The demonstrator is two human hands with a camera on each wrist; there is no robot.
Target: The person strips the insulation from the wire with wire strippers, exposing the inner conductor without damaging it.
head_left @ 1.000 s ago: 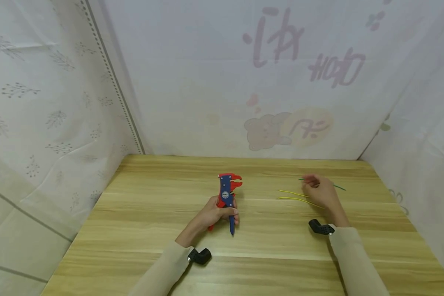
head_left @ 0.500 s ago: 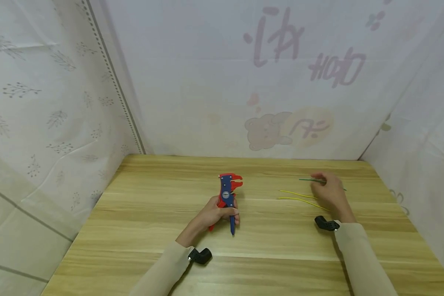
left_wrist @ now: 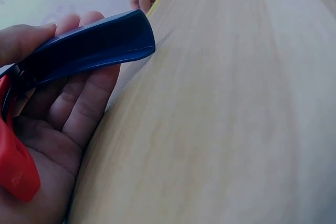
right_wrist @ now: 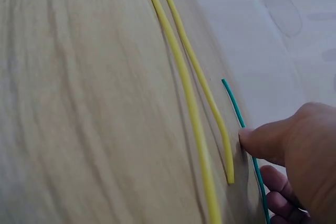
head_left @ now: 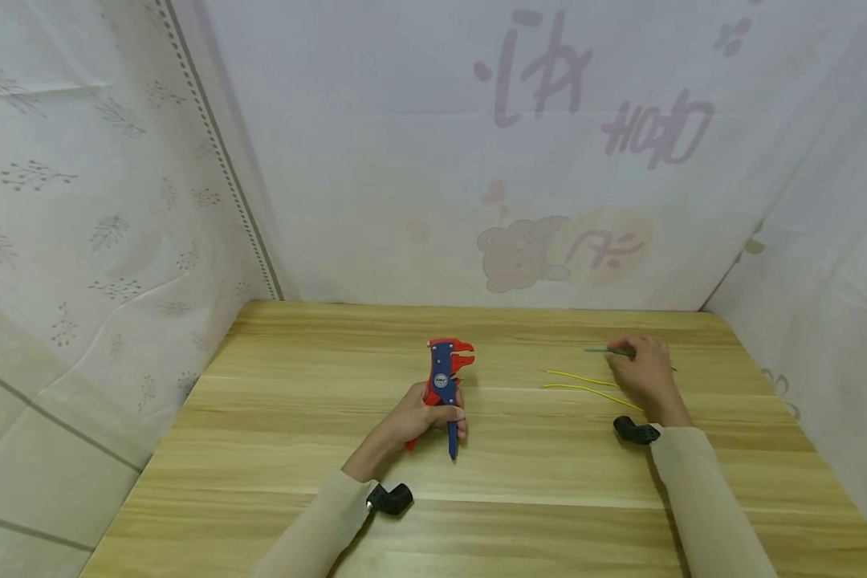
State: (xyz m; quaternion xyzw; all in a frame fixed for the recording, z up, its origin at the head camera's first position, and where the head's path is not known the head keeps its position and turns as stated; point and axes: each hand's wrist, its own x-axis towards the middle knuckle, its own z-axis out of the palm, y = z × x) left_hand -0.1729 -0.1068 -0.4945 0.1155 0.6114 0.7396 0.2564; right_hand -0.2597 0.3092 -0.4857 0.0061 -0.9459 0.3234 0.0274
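Note:
My left hand (head_left: pixel 413 415) grips a red and blue wire stripper (head_left: pixel 442 371) by its handles, its head pointing away and its notched mouth facing right. In the left wrist view, fingers lie behind the blue handle (left_wrist: pixel 100 43), and the red handle (left_wrist: pixel 16 166) rests near the palm. At the right, my right hand (head_left: pixel 649 376) pinches a thin green wire (right_wrist: pixel 233 102) between thumb and fingers; the index fingertip is hidden in the right wrist view. Just nearer than it lie two yellow wires (head_left: pixel 585 388), side by side, their right ends by the right hand.
All of this is on a wood-grain table (head_left: pixel 520 466). A printed white cloth (head_left: pixel 376 160) stands behind its far edge, with more cloth at both sides. A black camera (head_left: pixel 390 499) sits on the left wrist, another black camera (head_left: pixel 636 430) on the right.
The right hand has shifted a little to the right along the green wire, and its fingers have closed on it. The left hand and the wire stripper have stayed put.

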